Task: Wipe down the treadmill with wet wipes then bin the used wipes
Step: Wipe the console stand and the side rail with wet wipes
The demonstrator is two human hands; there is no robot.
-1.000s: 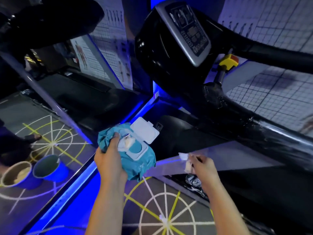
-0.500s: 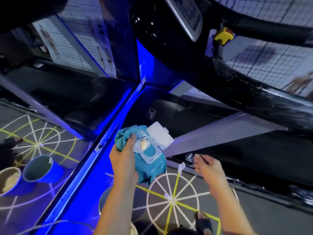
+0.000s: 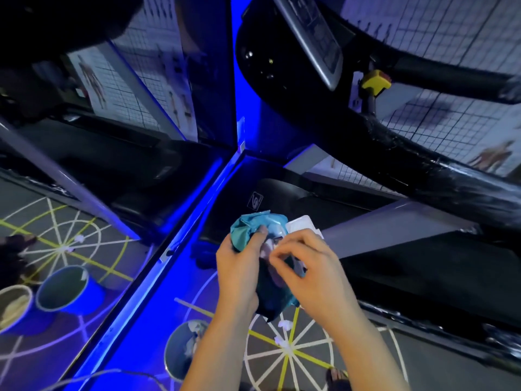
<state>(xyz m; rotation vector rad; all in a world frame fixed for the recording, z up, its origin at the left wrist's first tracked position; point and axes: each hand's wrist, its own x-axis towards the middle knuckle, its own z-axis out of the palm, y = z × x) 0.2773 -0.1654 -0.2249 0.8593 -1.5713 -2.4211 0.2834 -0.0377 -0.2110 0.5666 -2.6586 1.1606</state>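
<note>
No legible text or labels.

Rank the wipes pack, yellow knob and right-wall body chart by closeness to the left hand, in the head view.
1. Wipes pack: gripped in the left hand.
2. Yellow knob: upper right, on the treadmill.
3. Body chart: far right, behind the handrail.

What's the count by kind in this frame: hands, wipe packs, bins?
Hands: 2, left hand and right hand
Wipe packs: 1, wipe pack gripped by the left hand
Bins: 3, bin below the hands, two more at far left, possibly reflections
Total: 6
</note>
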